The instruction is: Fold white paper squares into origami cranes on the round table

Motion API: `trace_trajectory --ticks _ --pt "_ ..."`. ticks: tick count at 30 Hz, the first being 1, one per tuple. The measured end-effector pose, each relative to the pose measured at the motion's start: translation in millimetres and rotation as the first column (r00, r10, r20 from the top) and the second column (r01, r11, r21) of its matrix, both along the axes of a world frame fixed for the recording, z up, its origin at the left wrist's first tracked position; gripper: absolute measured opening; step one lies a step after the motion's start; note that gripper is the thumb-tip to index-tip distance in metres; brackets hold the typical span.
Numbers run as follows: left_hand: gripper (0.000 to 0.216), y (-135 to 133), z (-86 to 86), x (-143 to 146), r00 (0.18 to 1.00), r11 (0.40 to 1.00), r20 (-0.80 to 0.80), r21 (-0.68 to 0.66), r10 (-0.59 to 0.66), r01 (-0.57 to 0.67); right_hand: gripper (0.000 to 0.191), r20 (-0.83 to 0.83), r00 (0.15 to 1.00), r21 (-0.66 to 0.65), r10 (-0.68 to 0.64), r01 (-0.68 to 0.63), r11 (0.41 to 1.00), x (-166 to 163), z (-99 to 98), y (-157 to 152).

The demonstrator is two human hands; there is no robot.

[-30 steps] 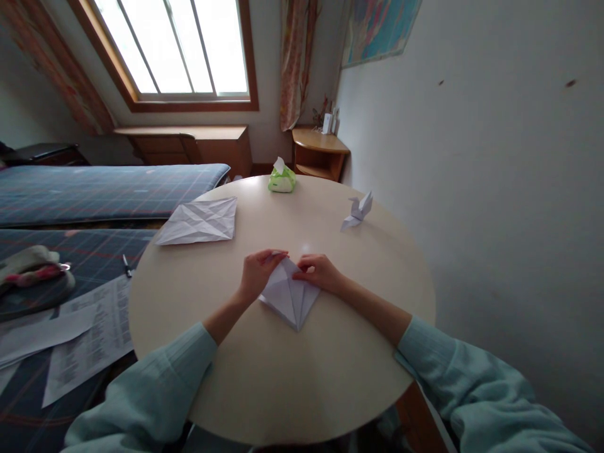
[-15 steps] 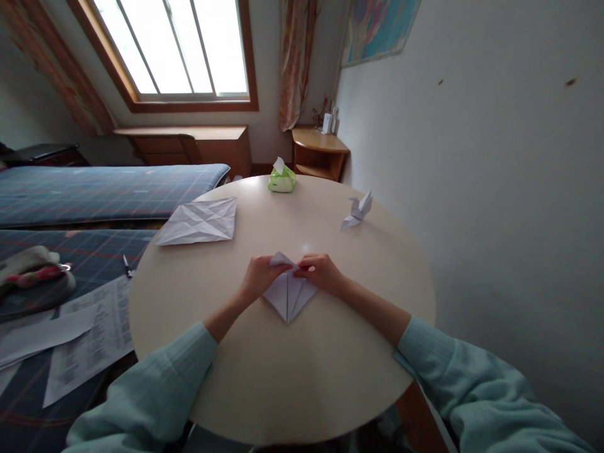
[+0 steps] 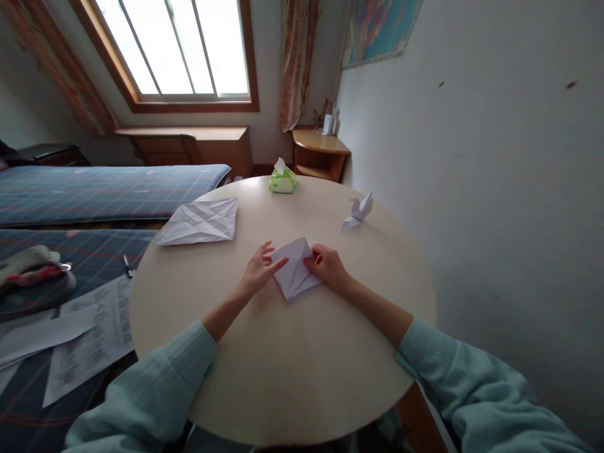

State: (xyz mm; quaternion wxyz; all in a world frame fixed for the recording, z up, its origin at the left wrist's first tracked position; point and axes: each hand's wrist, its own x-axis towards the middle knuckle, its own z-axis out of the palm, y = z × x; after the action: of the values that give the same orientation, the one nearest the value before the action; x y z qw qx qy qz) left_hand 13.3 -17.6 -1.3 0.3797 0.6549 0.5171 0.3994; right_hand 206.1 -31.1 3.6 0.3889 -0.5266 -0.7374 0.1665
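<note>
Folded paper (image 3: 293, 269), one; paper bird (image 3: 359, 210), one.

The left sleeve (image 3: 141, 390) is pale blue-green, close to mint, and cut long and loose, with soft creases and rounded folds along its length. The right sleeve (image 3: 486, 384) matches it in colour and is just as roomy, its wrinkles deepest toward the upper arm. Both are made of a matte, plain cloth. Each stops partway along the arm: the left cuff (image 3: 201, 343) is a smoother, flatter band with faint lines, and the right cuff (image 3: 415, 340) has a straight edge, darker along its underside. Past the cuffs, the left forearm (image 3: 226, 316), right forearm (image 3: 377, 306), left hand (image 3: 257, 270) and right hand (image 3: 329, 265) are bare, with slim fingers (image 3: 264, 249).
</note>
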Motion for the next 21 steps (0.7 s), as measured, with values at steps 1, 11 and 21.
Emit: trace_trajectory --ticks 1,11,21 --pt "0.059 -2.2 -0.2 0.9 0.998 0.999 -0.039 0.019 -0.05 0.051 0.006 0.054 0.998 0.009 0.038 -0.039 0.999 -0.4 -0.8 0.0" --pt "0.033 -4.7 2.2 0.7 0.969 0.988 -0.245 0.151 0.022 0.015 0.015 0.166 0.963 -0.055 0.212 -0.206 0.977 2.5 -5.2 5.9" --pt "0.022 -12.8 6.9 8.3 0.883 0.983 -0.459 0.182 0.101 -0.019 0.016 0.222 0.944 -0.015 0.244 -0.247 0.969 -2.6 -3.1 -1.4"
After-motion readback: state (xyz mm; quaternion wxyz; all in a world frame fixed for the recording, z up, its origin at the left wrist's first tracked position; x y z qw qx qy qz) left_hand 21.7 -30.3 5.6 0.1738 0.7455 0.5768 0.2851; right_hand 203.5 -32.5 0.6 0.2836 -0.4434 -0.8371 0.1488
